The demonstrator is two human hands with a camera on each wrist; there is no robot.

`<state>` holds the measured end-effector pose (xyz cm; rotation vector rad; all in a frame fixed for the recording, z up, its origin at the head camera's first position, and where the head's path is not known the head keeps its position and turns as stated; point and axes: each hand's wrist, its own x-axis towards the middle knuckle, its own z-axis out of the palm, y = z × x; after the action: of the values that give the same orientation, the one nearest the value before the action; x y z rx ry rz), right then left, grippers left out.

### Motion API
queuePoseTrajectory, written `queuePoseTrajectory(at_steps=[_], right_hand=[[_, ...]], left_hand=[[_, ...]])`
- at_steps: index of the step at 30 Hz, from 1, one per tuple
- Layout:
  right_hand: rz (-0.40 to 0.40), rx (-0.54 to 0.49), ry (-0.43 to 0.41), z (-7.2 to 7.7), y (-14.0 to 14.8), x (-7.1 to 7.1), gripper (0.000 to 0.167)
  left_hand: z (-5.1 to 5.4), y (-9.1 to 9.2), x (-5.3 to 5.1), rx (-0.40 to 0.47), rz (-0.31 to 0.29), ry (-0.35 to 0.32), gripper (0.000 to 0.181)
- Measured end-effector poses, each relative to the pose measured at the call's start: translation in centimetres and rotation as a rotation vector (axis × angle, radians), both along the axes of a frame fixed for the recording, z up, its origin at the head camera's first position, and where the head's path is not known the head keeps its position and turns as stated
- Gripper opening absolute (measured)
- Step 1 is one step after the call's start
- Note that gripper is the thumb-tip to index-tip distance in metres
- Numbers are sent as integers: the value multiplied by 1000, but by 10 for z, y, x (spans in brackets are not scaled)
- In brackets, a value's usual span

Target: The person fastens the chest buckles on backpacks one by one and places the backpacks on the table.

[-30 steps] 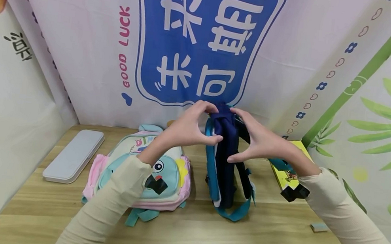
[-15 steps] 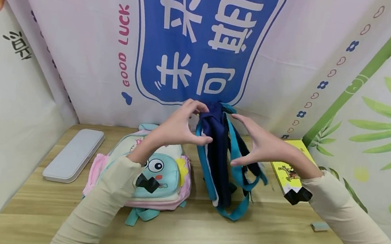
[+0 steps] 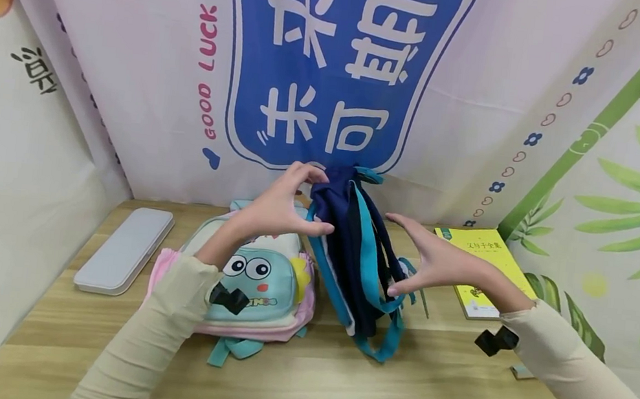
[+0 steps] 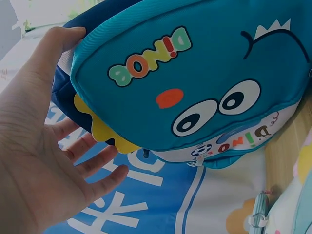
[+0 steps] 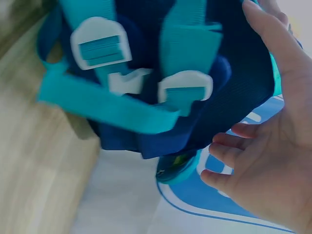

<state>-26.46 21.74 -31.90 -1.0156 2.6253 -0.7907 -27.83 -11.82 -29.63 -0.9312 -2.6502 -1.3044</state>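
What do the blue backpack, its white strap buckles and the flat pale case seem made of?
The blue backpack looks like woven synthetic fabric, mostly matte: it creases softly and shows fine ribbing. Its white strap buckles look like smooth plastic, with rounded frames. The flat pale case is smooth and rigid-looking, with rounded corners: perhaps plastic or painted metal.

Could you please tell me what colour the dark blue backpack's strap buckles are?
White; the buckles show best in the right wrist view.
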Motion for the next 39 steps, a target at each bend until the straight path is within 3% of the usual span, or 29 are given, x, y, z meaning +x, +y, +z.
queuePoseTrajectory(at_steps=[10,16,22,30,35,39], right_hand=[[77,-40,-78,-31,11,6,125],[53,-15,-151,-53,12,11,127],[89,-27,-179,-74,11,14,127],[84,-41,-149,-82,10,17,125],[30,-7,-115,-84,8,21,127],[-34,53,-79,-85,9,24,130]], left_hand=[[-10,-8,-2,10,4,-30,74],[-31,-5,0,65,4,-72,67],[-52,2,6,108,2,-157,63],[-61,1,12,93,27,-162,64],[-65,-2,14,64,42,-148,64],[-70,-4,16,68,40,-180,64]])
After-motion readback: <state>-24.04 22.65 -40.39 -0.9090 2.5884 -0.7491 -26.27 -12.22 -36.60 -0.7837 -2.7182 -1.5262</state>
